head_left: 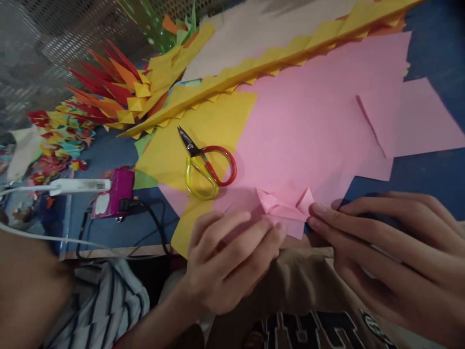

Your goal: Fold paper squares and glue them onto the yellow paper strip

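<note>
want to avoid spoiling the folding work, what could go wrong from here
The folded pink paper is pinched at one end by the right hand, so a hard tug might crease or tear it. The scissors lie loose just beyond the left hand and could get knocked. The black cord loops near the left hand and might get snagged.

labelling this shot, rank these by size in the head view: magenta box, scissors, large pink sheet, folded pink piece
1. Large pink sheet, by far
2. Scissors, by overall outline
3. Magenta box and folded pink piece: too alike to rank; the piece looks wider, the box taller
</note>
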`<state>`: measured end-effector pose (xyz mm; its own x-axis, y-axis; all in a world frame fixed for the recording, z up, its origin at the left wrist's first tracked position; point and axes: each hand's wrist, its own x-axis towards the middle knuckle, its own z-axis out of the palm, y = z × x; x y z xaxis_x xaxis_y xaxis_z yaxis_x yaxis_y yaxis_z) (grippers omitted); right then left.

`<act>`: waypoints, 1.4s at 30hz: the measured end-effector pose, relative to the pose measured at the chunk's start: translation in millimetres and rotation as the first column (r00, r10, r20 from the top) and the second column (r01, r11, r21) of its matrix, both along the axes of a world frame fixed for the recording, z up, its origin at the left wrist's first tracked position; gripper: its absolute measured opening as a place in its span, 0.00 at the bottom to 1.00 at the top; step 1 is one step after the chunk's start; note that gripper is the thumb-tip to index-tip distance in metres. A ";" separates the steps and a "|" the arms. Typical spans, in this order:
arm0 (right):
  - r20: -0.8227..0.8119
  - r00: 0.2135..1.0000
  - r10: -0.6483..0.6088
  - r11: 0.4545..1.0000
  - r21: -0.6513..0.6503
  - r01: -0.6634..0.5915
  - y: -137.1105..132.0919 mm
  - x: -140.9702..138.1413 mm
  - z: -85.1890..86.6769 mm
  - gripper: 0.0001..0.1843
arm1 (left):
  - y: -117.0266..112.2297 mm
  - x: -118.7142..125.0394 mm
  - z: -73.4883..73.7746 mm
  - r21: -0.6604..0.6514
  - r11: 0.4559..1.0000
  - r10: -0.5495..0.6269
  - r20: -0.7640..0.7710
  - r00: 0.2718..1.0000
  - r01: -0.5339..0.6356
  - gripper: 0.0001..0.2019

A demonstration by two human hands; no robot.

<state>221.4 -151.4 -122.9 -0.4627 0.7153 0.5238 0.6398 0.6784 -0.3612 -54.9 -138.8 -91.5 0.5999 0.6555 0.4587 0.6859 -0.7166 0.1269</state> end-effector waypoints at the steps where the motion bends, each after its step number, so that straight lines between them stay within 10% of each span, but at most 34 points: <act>1: -0.004 1.000 -0.005 1.000 0.006 0.005 0.5 -0.1 -0.4 0.22 | 1.4 1.7 0.7 -0.056 0.998 0.047 0.089 0.995 -0.042 0.16; 6: 0.028 0.999 0.024 0.997 0.079 -0.026 3.3 2.7 -1.3 0.21 | 16.3 15.5 8.2 -0.312 0.939 0.195 0.143 0.970 -0.143 0.08; 18: 0.014 1.000 -0.007 0.998 0.065 0.006 2.9 1.2 -3.1 0.21 | 24.2 14.0 15.9 -0.390 0.919 0.139 0.193 0.971 -0.054 0.02; 35: 0.036 0.999 -0.006 0.999 0.049 0.004 1.2 4.2 -4.8 0.24 | 35.6 21.6 34.6 -0.450 0.857 0.154 -0.242 0.958 -0.252 0.09; 42: 0.013 1.000 -0.012 0.998 0.058 0.011 -1.0 2.7 -5.9 0.24 | 38.1 16.3 27.7 -0.466 0.867 0.157 -0.076 0.985 -0.174 0.07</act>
<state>224.1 -152.3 -128.8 -0.4614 0.6893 0.5585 0.6524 0.6903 -0.3130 -38.6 -100.7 -63.8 0.4730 0.8794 0.0534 0.7993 -0.4538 0.3938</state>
